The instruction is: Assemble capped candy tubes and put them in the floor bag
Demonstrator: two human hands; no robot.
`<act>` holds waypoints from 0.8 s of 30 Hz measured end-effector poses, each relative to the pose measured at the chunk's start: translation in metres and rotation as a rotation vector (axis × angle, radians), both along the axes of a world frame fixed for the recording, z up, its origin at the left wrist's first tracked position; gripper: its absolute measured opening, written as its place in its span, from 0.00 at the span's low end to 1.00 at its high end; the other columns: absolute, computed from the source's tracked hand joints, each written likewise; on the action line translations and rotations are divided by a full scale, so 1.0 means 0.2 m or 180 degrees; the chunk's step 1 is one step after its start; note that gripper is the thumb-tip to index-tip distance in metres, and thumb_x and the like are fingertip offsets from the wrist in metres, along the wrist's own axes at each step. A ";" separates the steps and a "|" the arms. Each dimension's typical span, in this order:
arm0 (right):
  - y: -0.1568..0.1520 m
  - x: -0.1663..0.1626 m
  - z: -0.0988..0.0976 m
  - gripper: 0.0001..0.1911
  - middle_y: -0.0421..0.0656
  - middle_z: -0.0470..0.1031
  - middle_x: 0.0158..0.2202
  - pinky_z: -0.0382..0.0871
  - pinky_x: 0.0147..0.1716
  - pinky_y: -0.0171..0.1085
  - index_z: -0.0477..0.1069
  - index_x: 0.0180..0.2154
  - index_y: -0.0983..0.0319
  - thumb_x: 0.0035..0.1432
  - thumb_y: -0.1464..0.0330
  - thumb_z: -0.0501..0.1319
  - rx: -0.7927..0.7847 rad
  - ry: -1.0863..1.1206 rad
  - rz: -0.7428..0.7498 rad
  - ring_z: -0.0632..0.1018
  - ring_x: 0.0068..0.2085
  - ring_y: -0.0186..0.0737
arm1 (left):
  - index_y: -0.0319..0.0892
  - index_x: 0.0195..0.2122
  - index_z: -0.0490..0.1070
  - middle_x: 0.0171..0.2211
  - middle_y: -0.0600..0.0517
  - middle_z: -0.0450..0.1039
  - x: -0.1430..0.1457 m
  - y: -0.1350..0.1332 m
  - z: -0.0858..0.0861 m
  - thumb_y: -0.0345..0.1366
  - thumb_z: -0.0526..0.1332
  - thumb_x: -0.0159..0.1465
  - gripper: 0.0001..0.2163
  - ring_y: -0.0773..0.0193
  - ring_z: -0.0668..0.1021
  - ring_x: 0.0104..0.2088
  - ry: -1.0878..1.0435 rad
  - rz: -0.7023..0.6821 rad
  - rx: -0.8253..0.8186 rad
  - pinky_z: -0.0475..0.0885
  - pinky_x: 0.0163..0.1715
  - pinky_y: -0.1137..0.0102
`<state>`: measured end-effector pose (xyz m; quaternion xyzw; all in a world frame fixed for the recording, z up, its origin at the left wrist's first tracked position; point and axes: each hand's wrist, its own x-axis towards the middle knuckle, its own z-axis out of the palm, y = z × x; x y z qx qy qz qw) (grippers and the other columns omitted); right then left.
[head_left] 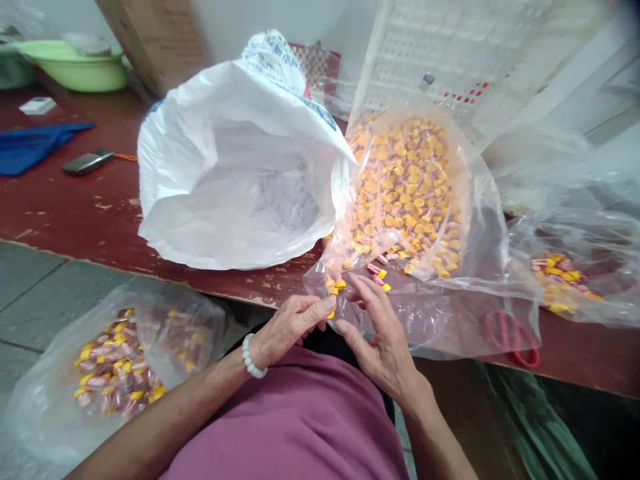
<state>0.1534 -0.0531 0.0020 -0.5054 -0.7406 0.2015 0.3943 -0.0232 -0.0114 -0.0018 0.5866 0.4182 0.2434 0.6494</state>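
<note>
Yellow-capped piece [331, 315]: left hand [294, 320] is pinching it, right hand [381, 333] is curving open alongside; clear plastic bag [450, 305] is lying at one o'clock.

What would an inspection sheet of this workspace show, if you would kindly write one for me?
Surface: dark red table, paint worn along the front edge.
Job's things: yellow-ended pieces, many in a large clear bag; open white sack beside it, contents unclear; similar pieces in a lower-left bag and a far-right bag.
Clutter: blue cloth, dark device, green basin, red handles, probably scissors.
Hands: left hand pinches a small piece; right hand open by the large bag's near edge.
Cables: nothing seen, only an orange cord by the device.
Surroundings: cardboard box, white crate, tiled floor.
</note>
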 end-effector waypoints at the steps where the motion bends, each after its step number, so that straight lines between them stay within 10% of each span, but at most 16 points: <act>1: 0.01 0.02 -0.01 0.28 0.49 0.61 0.58 0.69 0.50 0.45 0.55 0.60 0.56 0.59 0.67 0.58 0.0071 0.0060 -0.0191 0.71 0.51 0.42 | 0.39 0.21 0.65 0.17 0.56 0.57 0.00 0.00 -0.02 0.52 0.52 0.61 0.22 0.70 0.61 0.19 -0.0057 0.0113 -0.0161 0.56 0.18 0.74; 7: 0.13 0.20 -0.18 0.21 0.49 0.69 0.49 0.73 0.39 0.44 0.64 0.53 0.59 0.59 0.62 0.58 0.0315 -0.0197 -0.1482 0.74 0.42 0.42 | 0.39 0.17 0.63 0.12 0.58 0.51 -0.04 -0.01 -0.02 0.45 0.56 0.56 0.17 0.74 0.53 0.13 -0.1126 0.0630 -0.0928 0.42 0.13 0.75; 11: 0.18 0.29 -0.36 0.22 0.53 0.70 0.45 0.69 0.44 0.52 0.66 0.50 0.63 0.58 0.59 0.57 0.0542 -0.0970 -0.1507 0.71 0.46 0.50 | 0.40 0.20 0.62 0.14 0.58 0.54 -0.17 0.12 0.07 0.46 0.56 0.55 0.14 0.73 0.56 0.13 -0.1667 0.1248 -0.0971 0.46 0.12 0.77; 15: 0.21 0.32 -0.45 0.13 0.50 0.72 0.41 0.69 0.43 0.48 0.72 0.42 0.61 0.62 0.64 0.52 0.0653 -0.1195 -0.1338 0.73 0.42 0.45 | 0.40 0.31 0.68 0.21 0.57 0.58 -0.29 0.45 0.12 0.43 0.59 0.56 0.11 0.72 0.61 0.19 -0.0964 0.1655 0.0460 0.57 0.16 0.76; 20: 0.20 0.32 -0.42 0.17 0.50 0.75 0.41 0.70 0.42 0.45 0.69 0.46 0.62 0.61 0.60 0.53 0.0395 -0.0805 -0.1608 0.75 0.41 0.45 | 0.40 0.38 0.75 0.27 0.51 0.65 -0.28 0.92 0.04 0.25 0.56 0.53 0.13 0.64 0.68 0.30 0.1760 0.0475 0.2918 0.64 0.31 0.70; 24: 0.18 0.33 -0.40 0.22 0.48 0.76 0.40 0.71 0.34 0.41 0.68 0.47 0.62 0.58 0.54 0.55 -0.0332 -0.0260 -0.2095 0.76 0.33 0.42 | 0.43 0.32 0.78 0.30 0.48 0.65 -0.22 1.11 -0.06 0.22 0.55 0.51 0.15 0.60 0.67 0.34 0.2335 -0.0107 0.3413 0.63 0.36 0.67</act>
